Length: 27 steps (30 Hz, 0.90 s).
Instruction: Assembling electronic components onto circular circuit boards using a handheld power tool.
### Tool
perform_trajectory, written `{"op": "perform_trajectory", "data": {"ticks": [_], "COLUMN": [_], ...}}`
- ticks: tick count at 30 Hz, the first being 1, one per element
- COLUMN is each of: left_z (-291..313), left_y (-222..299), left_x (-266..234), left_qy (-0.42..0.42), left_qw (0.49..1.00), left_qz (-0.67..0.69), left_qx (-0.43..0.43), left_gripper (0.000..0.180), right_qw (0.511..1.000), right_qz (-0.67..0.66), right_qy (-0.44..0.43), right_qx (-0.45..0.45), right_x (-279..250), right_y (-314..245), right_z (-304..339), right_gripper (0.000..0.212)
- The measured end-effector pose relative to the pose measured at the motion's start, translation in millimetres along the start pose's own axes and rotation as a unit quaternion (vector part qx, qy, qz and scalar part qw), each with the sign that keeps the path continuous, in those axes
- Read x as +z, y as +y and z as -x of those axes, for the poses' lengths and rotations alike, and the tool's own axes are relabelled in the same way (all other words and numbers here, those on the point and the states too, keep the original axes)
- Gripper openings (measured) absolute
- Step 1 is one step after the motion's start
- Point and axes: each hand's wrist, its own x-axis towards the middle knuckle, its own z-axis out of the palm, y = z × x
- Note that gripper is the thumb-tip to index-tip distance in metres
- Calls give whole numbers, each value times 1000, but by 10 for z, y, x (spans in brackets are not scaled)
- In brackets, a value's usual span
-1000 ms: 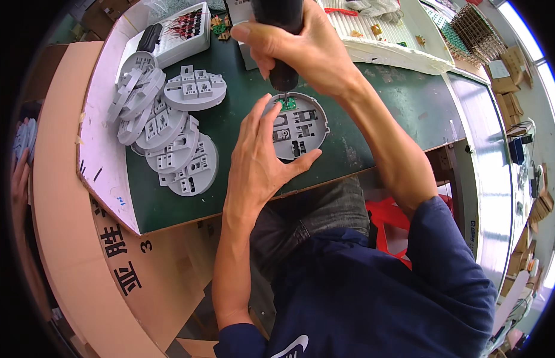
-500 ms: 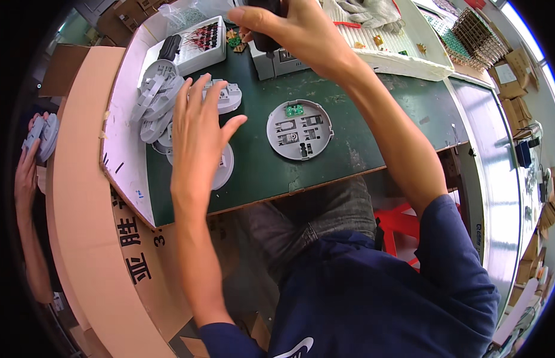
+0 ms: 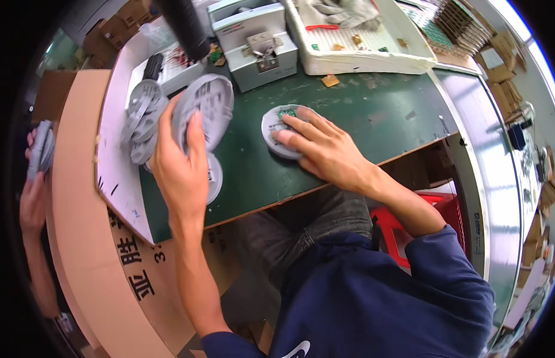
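Observation:
Between the thumb and fingers of my left hand [image 3: 181, 164] is a round grey plastic housing [image 3: 210, 98], tilted up and blurred by motion. It is over the left part of the green workbench. My right hand [image 3: 325, 146] grips a second round grey housing [image 3: 272, 132] at the middle of the bench. A small green circuit board [image 3: 287, 113] shows inside its far side; my fingers hide much of the rest. Above and beyond my left hand hangs a black cylindrical tool [image 3: 185, 30], like an electric screwdriver, touched by neither hand.
A pile of grey housings [image 3: 143, 122] lies left of my left hand, with a flat round grey piece [image 3: 213, 179] nearer me. Behind stand a grey metal device [image 3: 262, 65] and a white foam tray [image 3: 373, 62]. Another person's hand [image 3: 33, 203] holds grey parts at far left.
My right hand has let go of the black tool and come down onto the housing, which sits slightly further left. My left hand has picked up a housing from beside the pile.

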Motion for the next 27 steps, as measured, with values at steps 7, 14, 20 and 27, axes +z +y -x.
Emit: {"op": "perform_trajectory", "data": {"ticks": [7, 14, 20, 27], "left_z": [552, 676, 654, 683], "left_y": [51, -31, 45, 1], "left_x": [532, 750, 727, 658], "left_qy": [-101, -58, -78, -82], "left_qw": [945, 982, 979, 973], "left_qz": [268, 140, 147, 183], "left_qx": [-160, -114, -118, -112], "left_gripper": [53, 45, 48, 55], "right_qw": [799, 671, 785, 922], "right_qz": [-147, -31, 379, 248], "right_qy": [429, 390, 192, 27], "right_qx": [395, 630, 451, 297], "right_x": [-1296, -2851, -2447, -319], "right_y": [1079, 2671, 2171, 881], "right_z": [917, 3407, 2299, -12], "right_gripper": [41, 49, 40, 59]}}
